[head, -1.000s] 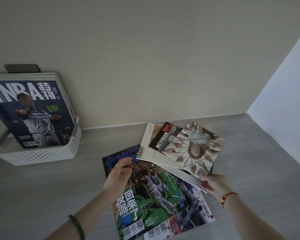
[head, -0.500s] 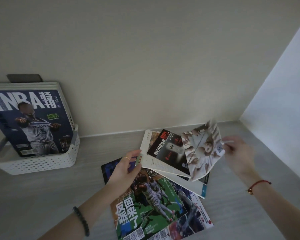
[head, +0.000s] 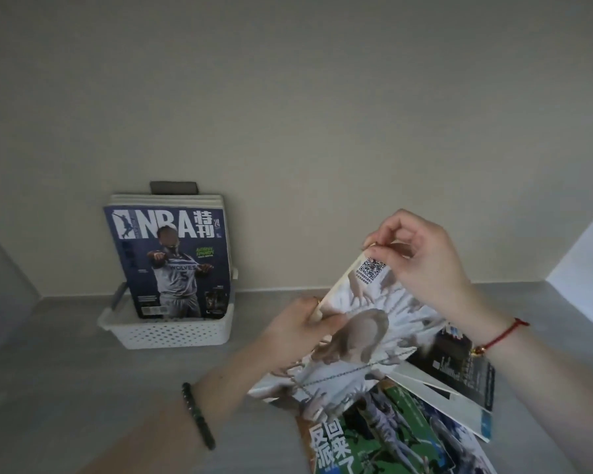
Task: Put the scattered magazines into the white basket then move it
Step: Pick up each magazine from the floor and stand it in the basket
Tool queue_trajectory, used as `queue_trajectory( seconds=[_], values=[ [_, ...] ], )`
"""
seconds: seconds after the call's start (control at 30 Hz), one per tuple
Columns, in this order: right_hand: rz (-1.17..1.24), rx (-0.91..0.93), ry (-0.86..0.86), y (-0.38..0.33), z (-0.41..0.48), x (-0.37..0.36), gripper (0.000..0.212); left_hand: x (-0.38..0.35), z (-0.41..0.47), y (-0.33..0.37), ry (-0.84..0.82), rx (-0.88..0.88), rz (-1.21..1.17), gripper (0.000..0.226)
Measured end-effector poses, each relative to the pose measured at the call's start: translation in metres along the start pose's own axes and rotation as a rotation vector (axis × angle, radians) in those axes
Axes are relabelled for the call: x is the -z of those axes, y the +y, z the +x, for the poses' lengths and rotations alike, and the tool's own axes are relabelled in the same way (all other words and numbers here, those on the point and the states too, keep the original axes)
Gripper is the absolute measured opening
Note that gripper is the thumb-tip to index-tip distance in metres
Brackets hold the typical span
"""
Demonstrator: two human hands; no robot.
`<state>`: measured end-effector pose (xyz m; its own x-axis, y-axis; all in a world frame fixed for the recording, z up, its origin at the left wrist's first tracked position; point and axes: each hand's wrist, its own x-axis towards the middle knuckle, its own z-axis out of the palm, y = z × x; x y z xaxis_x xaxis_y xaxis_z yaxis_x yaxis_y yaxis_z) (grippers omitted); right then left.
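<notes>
Both hands hold one magazine (head: 363, 340) lifted above the pile (head: 408, 436) on the table (head: 83, 388): right hand (head: 421, 265) pinching its top corner, left hand (head: 298, 333) gripping the spine edge. Thin, floppy and glossy, it probably carries best by the spine toward the basket (head: 172, 331).

The pale magazine (head: 360, 340) covers the left hand (head: 295, 331) fingers, and also the upper part of the pile (head: 425, 422) under it. The bottom edge of the picture cuts the green magazine (head: 374, 443), so its lower half is not seen. The basket (head: 172, 331) wall hides the lower edge of the NBA magazine (head: 172, 261), and the magazines behind it show only their top edges. The dark thing (head: 174, 187) on the wall is mostly hidden; what it is I cannot tell. The small cover print is not readable.
</notes>
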<state>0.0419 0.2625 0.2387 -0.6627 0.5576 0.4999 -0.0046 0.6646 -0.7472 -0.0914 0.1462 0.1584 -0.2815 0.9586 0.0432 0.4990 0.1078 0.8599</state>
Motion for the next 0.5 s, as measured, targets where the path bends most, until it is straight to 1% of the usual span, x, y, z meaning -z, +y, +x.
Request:
queue_trajectory(
  seconds=[0.03,0.07,0.1,0.17,0.2,0.23,0.27,0.3,0.33,0.37,0.4,0.43,0.47,0.5],
  values=[
    [0.015,-0.010,0.000,-0.004,0.004,-0.011,0.025,0.007,-0.007,-0.008,0.033,0.029,-0.060,0.013],
    [-0.025,-0.022,0.009,-0.006,0.008,-0.022,0.020,0.017,-0.013,-0.016,0.093,0.053,-0.145,0.014],
    [-0.111,-0.038,0.037,-0.007,0.010,-0.031,0.025,0.027,-0.019,-0.023,0.168,0.074,-0.245,0.019],
    [-0.225,-0.097,0.117,-0.004,0.010,-0.048,0.049,0.049,-0.028,-0.036,0.320,0.127,-0.483,0.027],
    [-0.216,-0.171,0.138,-0.001,0.007,-0.056,0.060,0.062,-0.032,-0.042,0.380,0.155,-0.582,0.027],
    [-0.156,-0.300,0.107,0.002,0.003,-0.066,0.069,0.075,-0.035,-0.048,0.421,0.179,-0.671,0.024],
    [-0.041,-0.449,0.021,0.005,-0.003,-0.076,0.073,0.087,-0.038,-0.056,0.444,0.202,-0.749,0.021],
    [0.136,-0.575,-0.089,0.007,-0.009,-0.088,0.071,0.098,-0.041,-0.061,0.448,0.225,-0.823,0.018],
    [0.340,-0.652,-0.195,0.009,-0.015,-0.100,0.059,0.108,-0.044,-0.068,0.438,0.244,-0.867,0.014],
    [0.501,-0.660,-0.239,0.011,-0.020,-0.113,0.039,0.116,-0.046,-0.073,0.422,0.262,-0.892,0.012],
    [0.565,-0.615,-0.236,0.013,-0.021,-0.126,0.016,0.122,-0.047,-0.080,0.416,0.274,-0.882,0.015],
    [0.574,-0.554,-0.196,0.014,-0.021,-0.138,0.006,0.127,-0.049,-0.085,0.418,0.292,-0.851,0.018],
    [0.561,-0.517,-0.146,0.014,-0.021,-0.149,0.022,0.130,-0.050,-0.091,0.441,0.302,-0.805,0.018],
    [0.542,-0.513,-0.124,0.012,-0.018,-0.157,0.030,0.132,-0.052,-0.096,0.477,0.304,-0.754,0.016]
  ],
)
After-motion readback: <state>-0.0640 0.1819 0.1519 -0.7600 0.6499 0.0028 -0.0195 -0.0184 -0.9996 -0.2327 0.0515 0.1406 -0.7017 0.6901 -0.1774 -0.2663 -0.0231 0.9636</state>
